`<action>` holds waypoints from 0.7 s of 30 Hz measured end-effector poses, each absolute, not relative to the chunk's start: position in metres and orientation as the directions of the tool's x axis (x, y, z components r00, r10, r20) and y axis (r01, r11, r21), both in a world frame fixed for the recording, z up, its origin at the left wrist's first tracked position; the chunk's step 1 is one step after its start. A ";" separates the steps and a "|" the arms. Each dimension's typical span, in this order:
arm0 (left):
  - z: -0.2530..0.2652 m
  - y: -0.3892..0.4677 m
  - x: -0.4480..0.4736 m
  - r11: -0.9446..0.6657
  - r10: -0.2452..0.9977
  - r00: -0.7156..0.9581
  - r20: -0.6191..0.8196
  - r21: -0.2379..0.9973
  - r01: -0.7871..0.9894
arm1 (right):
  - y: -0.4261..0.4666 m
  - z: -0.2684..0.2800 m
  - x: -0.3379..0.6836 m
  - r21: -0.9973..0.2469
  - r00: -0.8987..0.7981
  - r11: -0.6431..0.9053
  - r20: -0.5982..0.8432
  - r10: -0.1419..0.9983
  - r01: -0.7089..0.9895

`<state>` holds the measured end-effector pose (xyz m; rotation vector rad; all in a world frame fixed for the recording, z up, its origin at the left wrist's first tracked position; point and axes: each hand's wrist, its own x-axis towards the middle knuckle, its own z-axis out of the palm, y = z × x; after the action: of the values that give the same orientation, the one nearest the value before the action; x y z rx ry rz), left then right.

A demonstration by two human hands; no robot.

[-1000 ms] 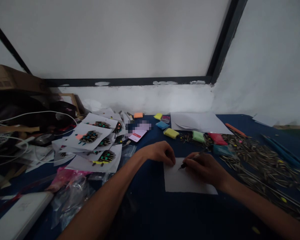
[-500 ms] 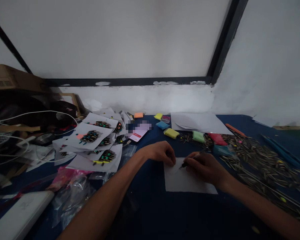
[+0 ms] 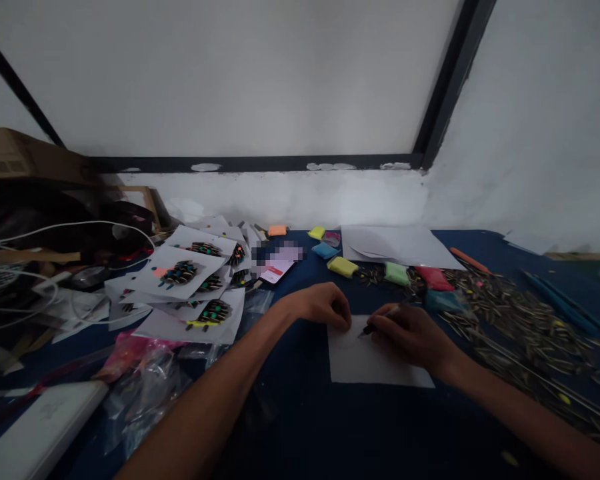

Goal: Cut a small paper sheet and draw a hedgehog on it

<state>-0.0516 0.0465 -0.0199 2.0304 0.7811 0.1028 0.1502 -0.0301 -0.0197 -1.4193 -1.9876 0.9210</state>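
A small white sheet of paper (image 3: 375,365) lies on the dark blue table in front of me, with faint marks near its upper middle. My left hand (image 3: 325,305) rests its bent fingertips on the sheet's upper left corner, thumb and forefinger bowed apart and nothing held between them. In my right hand (image 3: 410,337), closed, is a dark pen (image 3: 367,329), tilted with its tip at or just over the paper; I cannot tell whether it touches.
Finished paper sheets with striped-seed hedgehog shapes (image 3: 177,277) pile up at left. Behind my hands lie a phone (image 3: 279,272), colored clay packets (image 3: 343,267) and blank paper (image 3: 405,245). Striped seeds (image 3: 525,327) spread at right, near blue tweezers (image 3: 563,303). A white box (image 3: 45,427) sits front left.
The pen tip has shifted very slightly on the paper with my right hand. My left hand stays in place.
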 end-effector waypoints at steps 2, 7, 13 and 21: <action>-0.020 0.047 -0.052 -0.364 0.555 0.800 -0.228 0.798 0.480 | -0.030 -0.020 0.151 -0.759 -0.335 0.243 0.034 0.942 0.605; -0.020 0.047 -0.051 -0.363 0.559 0.796 -0.231 0.795 0.485 | -0.029 -0.022 0.152 -0.775 -0.316 0.228 0.039 0.948 0.589; -0.021 0.047 -0.050 -0.375 0.579 0.780 -0.238 0.771 0.514 | -0.030 -0.022 0.151 -0.768 -0.324 0.229 0.030 0.946 0.597; -0.019 0.046 -0.050 -0.366 0.587 0.772 -0.243 0.771 0.521 | -0.032 -0.022 0.149 -0.789 -0.283 0.202 0.038 0.958 0.581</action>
<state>-0.0498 0.0458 -0.0193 2.0399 0.8291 0.0906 0.1490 -0.0320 -0.0217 -1.4266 -1.9458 0.9178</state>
